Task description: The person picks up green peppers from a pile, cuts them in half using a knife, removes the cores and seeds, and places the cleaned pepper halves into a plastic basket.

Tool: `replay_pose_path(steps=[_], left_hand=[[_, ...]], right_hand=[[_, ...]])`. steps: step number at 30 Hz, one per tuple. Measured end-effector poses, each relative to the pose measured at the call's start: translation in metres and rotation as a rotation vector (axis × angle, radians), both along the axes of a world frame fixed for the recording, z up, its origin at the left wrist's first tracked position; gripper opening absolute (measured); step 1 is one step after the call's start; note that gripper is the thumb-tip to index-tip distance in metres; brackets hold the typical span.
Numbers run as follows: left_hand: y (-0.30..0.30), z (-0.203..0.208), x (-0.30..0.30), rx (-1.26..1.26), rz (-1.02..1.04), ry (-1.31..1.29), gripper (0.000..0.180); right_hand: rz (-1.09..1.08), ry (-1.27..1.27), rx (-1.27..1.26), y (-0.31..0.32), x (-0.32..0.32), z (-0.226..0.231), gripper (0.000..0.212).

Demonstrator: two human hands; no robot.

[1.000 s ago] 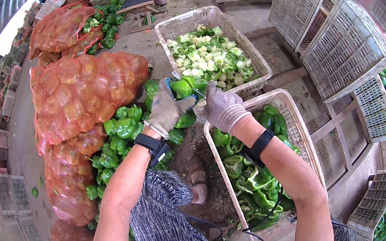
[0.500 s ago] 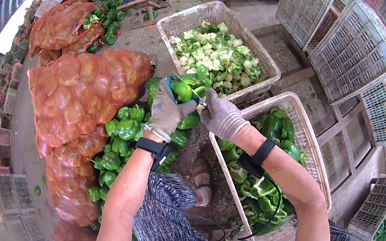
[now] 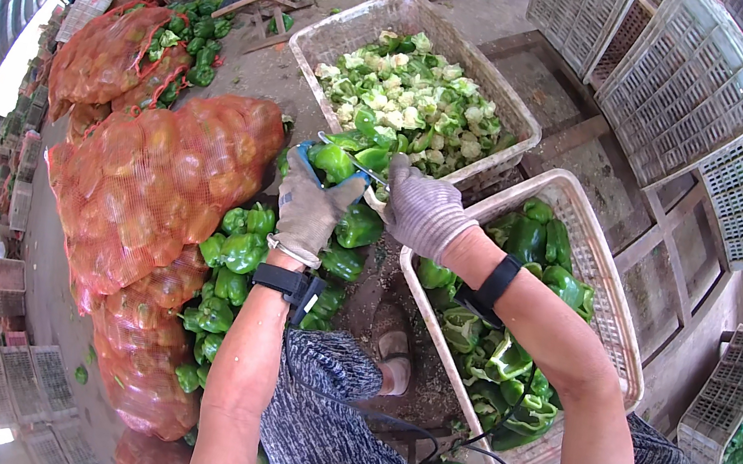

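I can read no text, label, brand, number or sign anywhere around me.
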State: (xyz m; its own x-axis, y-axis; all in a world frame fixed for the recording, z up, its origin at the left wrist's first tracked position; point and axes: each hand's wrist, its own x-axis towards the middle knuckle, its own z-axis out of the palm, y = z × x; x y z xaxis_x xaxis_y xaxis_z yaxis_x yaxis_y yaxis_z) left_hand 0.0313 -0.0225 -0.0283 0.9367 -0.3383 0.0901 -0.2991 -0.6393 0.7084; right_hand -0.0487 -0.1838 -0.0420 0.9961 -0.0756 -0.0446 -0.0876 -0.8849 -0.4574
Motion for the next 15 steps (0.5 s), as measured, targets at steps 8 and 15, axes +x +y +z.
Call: replay_pose_path(steps=[8,15], left_hand=[[-0.006,0.002,0.001,0.042,-0.057,-0.056,0.088],[-0.003,0.001,0.0,0.033,-0.021,-0.019,0.073]], right_hand=[[-0.055,0.035,0.025,-0.003,0.024,-0.018,0.051],[0.051,0.104,-0.116,-0.039,0.012,-0.03,0.058]])
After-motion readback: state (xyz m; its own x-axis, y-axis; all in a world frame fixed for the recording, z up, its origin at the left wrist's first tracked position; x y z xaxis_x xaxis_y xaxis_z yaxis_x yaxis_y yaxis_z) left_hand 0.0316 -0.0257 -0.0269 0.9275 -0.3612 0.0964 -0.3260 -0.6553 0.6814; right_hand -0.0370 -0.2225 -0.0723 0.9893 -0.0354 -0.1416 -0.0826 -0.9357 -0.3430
